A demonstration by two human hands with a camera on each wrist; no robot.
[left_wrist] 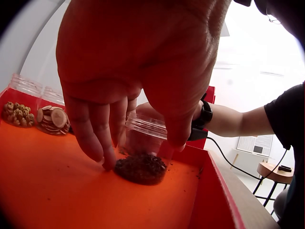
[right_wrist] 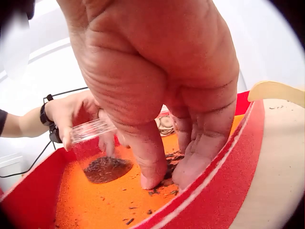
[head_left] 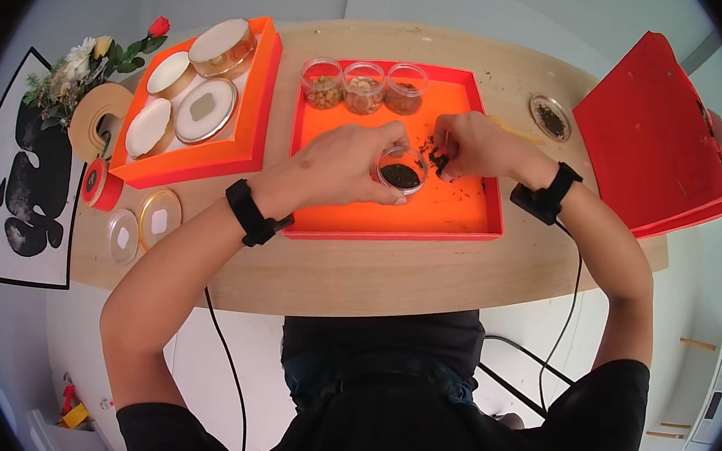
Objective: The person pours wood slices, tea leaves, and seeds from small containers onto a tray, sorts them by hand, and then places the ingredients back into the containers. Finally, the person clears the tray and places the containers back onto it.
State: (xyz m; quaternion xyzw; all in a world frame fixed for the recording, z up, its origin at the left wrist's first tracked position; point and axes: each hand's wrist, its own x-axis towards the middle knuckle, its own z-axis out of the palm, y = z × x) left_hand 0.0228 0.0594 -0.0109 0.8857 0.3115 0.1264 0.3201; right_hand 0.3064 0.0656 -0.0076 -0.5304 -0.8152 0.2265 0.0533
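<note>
My left hand grips a clear jar by its sides, thumb on one side and fingers on the other. Dark loose tea leaves cover the jar's bottom, which sits low over the orange floor of a red-walled tray. To its right, my right hand points down into the tray. Its thumb and fingertips pinch at a small heap of the same dark leaves, partly hidden behind the fingers. Crumbs lie scattered around. Three clear jars stand along the tray's far side: yellowish buds, pale slices, brownish bits.
An orange box with several round containers stands at the left, two clear lids before it. At the right are a dish of dark leaves, an upright red panel and a pale wooden tool beside the tray wall.
</note>
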